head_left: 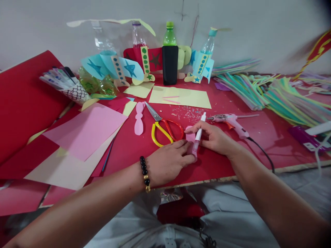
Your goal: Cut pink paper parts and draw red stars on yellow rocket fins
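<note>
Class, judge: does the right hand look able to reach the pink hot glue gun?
Probably yes: the right hand is beside the pink hot glue gun, nothing between them, though it holds a white pen.

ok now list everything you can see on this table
plastic bottles: 4, clear or green, along the wall
scissors: 1, red and yellow handles, mid-table
paper cutout: 1, pink, left of the scissors
hot glue gun: 1, pink, right of the right hand
paper strips: many, green and lilac, right side
white-capped tube: 1, in the right hand
bracelet: 1, black and gold beads, left wrist
left hand: 1, fingertips by the tube
right hand: 1, holding the tube
</note>
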Demonstrator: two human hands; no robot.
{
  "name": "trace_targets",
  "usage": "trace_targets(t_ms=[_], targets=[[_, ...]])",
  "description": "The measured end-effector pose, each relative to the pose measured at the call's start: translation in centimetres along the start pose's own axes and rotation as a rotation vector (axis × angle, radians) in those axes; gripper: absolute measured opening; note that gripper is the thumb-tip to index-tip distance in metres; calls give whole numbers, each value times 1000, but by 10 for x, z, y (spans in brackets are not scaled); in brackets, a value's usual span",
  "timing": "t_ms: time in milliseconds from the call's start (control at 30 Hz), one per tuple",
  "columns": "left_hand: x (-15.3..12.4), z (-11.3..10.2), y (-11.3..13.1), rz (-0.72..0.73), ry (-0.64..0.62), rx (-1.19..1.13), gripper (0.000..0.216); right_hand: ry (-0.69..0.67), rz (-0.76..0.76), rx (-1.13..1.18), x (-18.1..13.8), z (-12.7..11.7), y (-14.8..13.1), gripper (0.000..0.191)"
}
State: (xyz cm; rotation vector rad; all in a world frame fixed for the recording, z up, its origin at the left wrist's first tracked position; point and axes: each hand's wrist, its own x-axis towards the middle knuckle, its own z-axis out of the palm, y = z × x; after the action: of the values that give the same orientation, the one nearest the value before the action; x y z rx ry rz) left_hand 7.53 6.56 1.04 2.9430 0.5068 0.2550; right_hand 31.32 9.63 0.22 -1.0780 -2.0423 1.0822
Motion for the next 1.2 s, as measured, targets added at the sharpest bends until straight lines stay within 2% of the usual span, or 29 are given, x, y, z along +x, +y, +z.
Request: trace_targets(t_ms=[233, 433, 600, 767, 1200], targets=[[-5, 0, 1, -33, 16, 24, 31, -12, 55, 89, -1, 1, 5, 20], [-4, 1, 3, -69, 23, 17, 28, 8, 68, 65, -2, 0, 4, 19], [-2, 5, 17, -79, 62, 44, 40, 28, 52, 67, -2, 0, 2, 19], [-2, 11, 29, -63, 34, 70, 43, 41, 65, 67, -3, -3, 1, 19], [-3, 12, 29, -123, 47, 70, 37, 14, 12, -36, -1, -7, 5, 19]])
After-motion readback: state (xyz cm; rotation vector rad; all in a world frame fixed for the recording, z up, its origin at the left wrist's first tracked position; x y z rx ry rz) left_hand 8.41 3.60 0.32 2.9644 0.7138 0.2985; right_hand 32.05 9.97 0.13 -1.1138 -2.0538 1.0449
